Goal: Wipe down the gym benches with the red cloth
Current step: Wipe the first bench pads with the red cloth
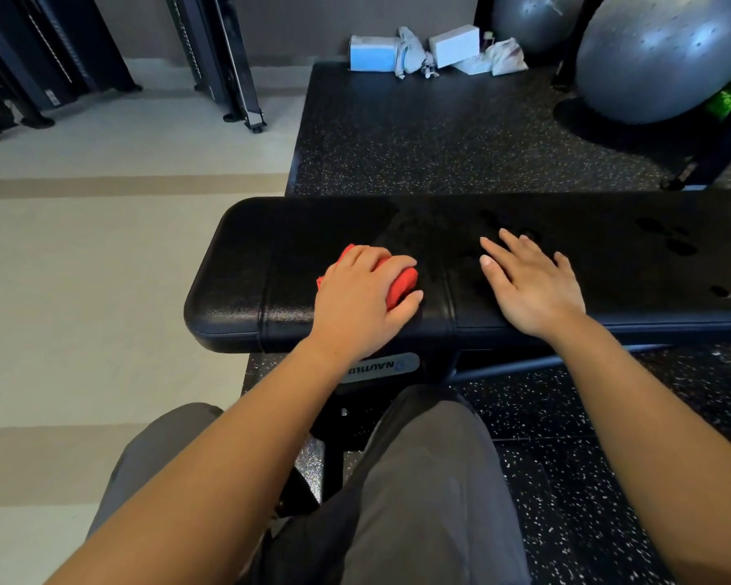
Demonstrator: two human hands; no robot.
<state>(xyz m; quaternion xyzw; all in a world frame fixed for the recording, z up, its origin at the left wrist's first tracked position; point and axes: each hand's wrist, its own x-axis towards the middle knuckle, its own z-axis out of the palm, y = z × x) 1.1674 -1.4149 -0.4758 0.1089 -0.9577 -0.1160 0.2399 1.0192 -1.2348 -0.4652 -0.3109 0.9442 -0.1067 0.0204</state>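
Left hand (361, 295) grips the red cloth (399, 285) on the bench (250, 272); right hand (532, 285) rests flat, fingers spread.

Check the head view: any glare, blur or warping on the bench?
Head view: sharp, evenly lit; soft sheen on the bench at its left end, middle very dark with blotches; wide-angle warping bows its edge; left hand on the red cloth and right hand crisp.

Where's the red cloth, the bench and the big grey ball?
red cloth (402, 285), head view, its bunched right edge.
bench (250, 263), head view, bare left end of its pad.
big grey ball (659, 57), head view, middle of its front.
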